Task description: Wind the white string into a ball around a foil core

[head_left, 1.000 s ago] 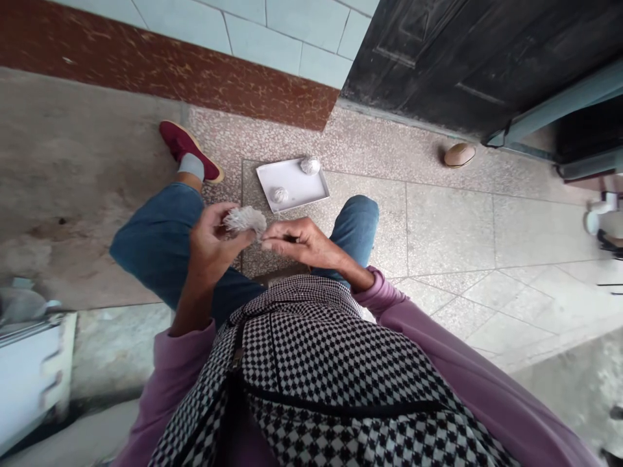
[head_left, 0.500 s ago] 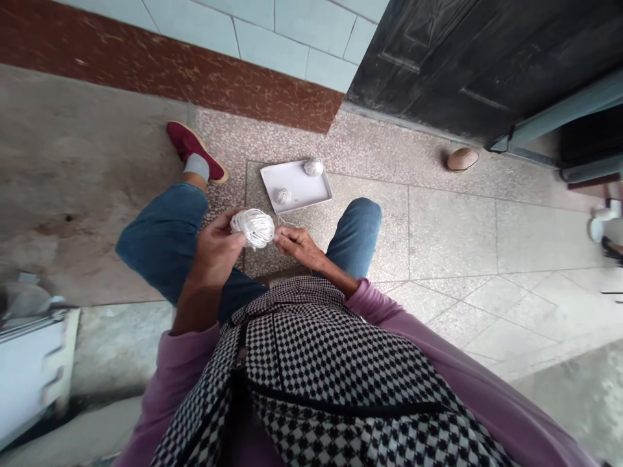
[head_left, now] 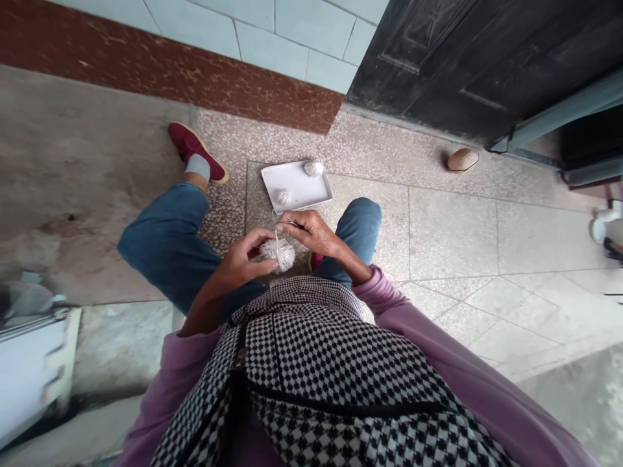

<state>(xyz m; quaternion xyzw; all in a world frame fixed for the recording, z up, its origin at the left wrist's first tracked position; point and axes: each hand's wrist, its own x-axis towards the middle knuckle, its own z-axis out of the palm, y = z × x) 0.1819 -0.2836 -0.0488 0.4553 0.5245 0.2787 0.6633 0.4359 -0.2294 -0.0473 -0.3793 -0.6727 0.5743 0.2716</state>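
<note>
My left hand (head_left: 243, 258) is closed around a white ball of string (head_left: 278, 253), held low between my knees. A strand runs up from the ball to my right hand (head_left: 306, 230), whose fingers pinch it just above the ball. On the floor ahead lies a white tray (head_left: 304, 188) with two smaller white string balls, one in the middle (head_left: 282, 195) and one at its far corner (head_left: 314, 168).
I sit with jeans-clad knees apart, a red shoe (head_left: 195, 150) out to the left. A tan shoe-like object (head_left: 463, 159) lies by the dark door (head_left: 467, 58). A white box (head_left: 29, 370) stands at the left; a tiled wall runs behind.
Both hands dropped lower and nearer my body with the ball. My right hand moved from beside the ball to above it, drawing the strand upward.
</note>
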